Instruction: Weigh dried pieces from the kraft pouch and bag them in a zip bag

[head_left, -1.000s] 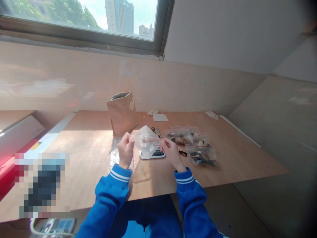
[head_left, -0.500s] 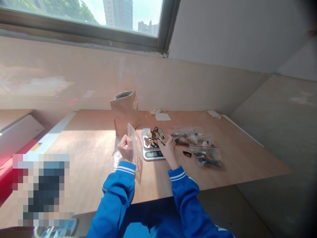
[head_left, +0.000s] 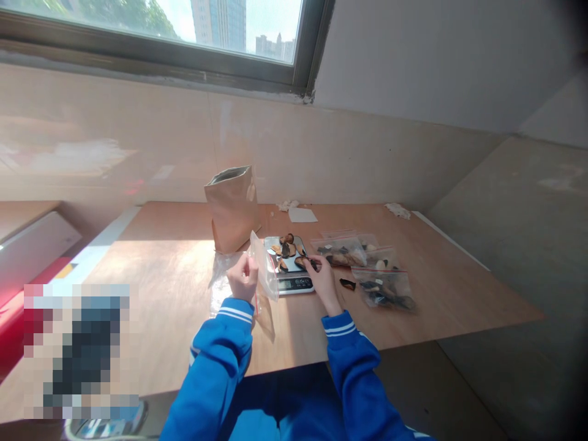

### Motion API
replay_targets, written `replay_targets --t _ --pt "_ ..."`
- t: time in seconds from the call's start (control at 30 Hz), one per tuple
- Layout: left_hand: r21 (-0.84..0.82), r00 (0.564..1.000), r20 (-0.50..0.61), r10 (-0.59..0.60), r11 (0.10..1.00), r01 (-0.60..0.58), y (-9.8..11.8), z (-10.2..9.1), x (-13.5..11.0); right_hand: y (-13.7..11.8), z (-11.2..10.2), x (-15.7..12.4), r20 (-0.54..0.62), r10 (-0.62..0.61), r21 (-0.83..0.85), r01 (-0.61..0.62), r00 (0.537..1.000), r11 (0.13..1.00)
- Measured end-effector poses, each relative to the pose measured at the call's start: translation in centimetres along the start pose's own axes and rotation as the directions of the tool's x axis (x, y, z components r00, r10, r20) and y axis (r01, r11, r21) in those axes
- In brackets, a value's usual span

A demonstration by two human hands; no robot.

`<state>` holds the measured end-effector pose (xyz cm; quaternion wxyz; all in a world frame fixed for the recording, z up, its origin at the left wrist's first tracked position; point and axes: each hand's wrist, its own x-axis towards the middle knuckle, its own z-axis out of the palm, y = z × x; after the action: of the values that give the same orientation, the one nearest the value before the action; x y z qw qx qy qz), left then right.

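Note:
My left hand (head_left: 243,278) is closed on the edge of a clear zip bag (head_left: 263,269), which stands upright against the left side of a small digital kitchen scale (head_left: 285,273). Dark-rimmed dried slices (head_left: 288,250), perhaps mushroom, lie on the scale's metal pan. At the pan's right front edge, my right hand (head_left: 323,283) pinches dark dried slices (head_left: 303,263) between thumb and fingers. A single dark slice (head_left: 348,284) rests on the table just right of this hand. The digits on the scale's display are too small to read.
Several filled zip bags (head_left: 383,291) lie to the right of the scale. A brown paper bag (head_left: 233,208) stands open behind my left hand. Another clear bag (head_left: 221,285) lies flat beneath that hand. White paper (head_left: 302,215) and crumpled tissue (head_left: 397,211) sit near the wall.
My left hand has shifted right with the zip bag, closer to the scale. My right hand has drawn right and closed on slices, and fewer slices lie on the pan.

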<state>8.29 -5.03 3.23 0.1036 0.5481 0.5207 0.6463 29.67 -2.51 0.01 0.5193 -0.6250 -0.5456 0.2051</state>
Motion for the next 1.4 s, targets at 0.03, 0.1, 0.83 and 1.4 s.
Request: replay_targets --t 0.03,0.1,0.83,1.4 --pt "0.019 1.000 0.007 0.010 1.000 -0.011 0.1 0.0 0.0 -0.1 -0.1 0.0 0.005 0.015 0.024 -0.015 1.000 1.000" --pt "0.047 0.999 0.022 0.029 0.998 -0.030 0.4 0.0 0.0 -0.2 -0.4 0.1 0.018 0.036 0.072 -0.038 0.999 0.997" --pt "0.068 0.998 0.056 -0.009 0.998 0.005 0.7 0.1 0.1 -14.7 -1.5 -3.9 0.335 -0.126 0.211 0.056 0.934 0.976" --pt "0.086 0.998 0.055 -0.025 0.996 0.020 0.5 0.2 -0.1 -12.9 0.2 -3.7 0.192 -0.221 0.086 0.208 0.956 0.974"
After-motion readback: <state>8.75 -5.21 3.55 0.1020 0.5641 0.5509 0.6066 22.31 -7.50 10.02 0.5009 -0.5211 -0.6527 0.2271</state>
